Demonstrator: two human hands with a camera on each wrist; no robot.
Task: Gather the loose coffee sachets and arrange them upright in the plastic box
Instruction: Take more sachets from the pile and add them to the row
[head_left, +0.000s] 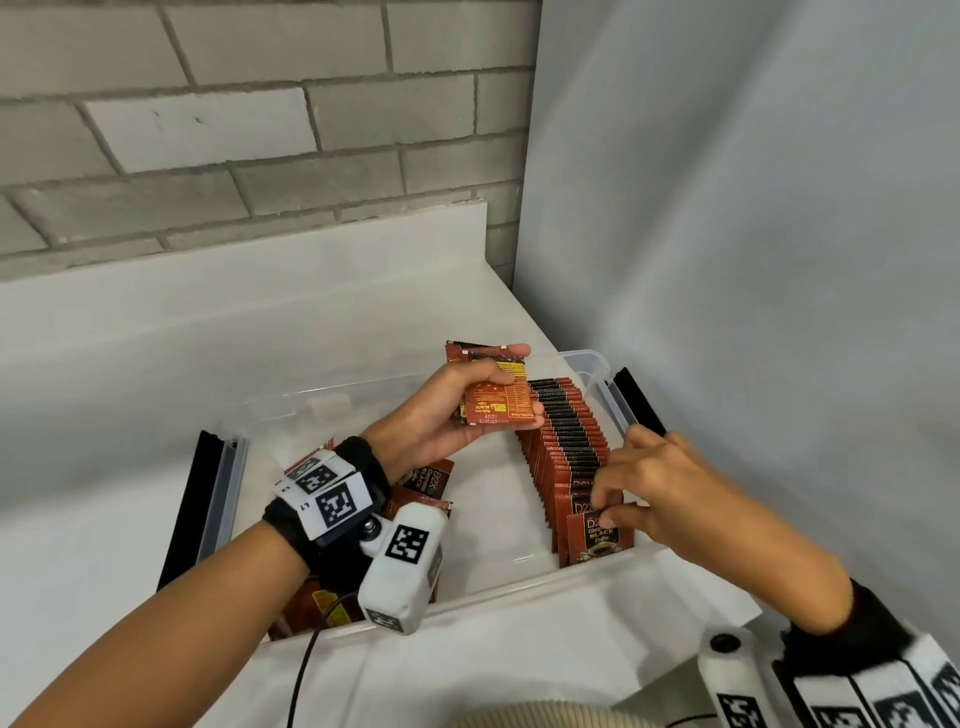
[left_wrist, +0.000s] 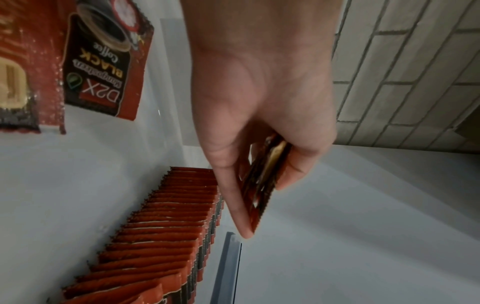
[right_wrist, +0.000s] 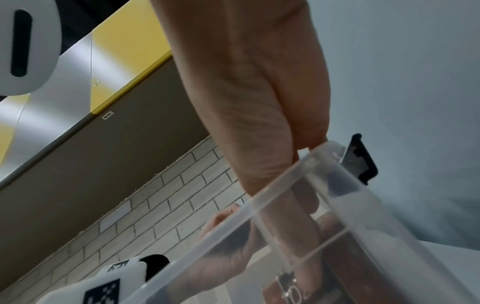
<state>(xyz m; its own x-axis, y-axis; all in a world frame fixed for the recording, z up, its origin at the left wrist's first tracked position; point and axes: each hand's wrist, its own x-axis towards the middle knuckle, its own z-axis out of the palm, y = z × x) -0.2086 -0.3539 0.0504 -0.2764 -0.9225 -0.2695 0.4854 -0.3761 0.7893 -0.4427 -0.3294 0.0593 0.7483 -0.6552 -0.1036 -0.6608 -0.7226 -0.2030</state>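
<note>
A clear plastic box (head_left: 519, 592) sits on the white table. Along its right side stands a long row of red sachets (head_left: 566, 441), upright and packed close. My left hand (head_left: 506, 384) hovers over the middle of the box and grips a small stack of sachets (head_left: 498, 400), seen edge-on between thumb and fingers in the left wrist view (left_wrist: 262, 185). My right hand (head_left: 608, 506) is at the near end of the row and pinches the top of the front sachet (head_left: 597, 540). Its fingers (right_wrist: 291, 236) show through the clear wall. Loose sachets (head_left: 421, 483) lie flat at the box's left, partly under my left wrist.
Black latch clips stick out at the box's left (head_left: 192, 504) and right (head_left: 641, 400) ends. A grey brick wall (head_left: 260, 130) rises behind the table and a white sheet (head_left: 753, 234) hangs on the right. One loose sachet (left_wrist: 103, 67) lies face up on the box floor.
</note>
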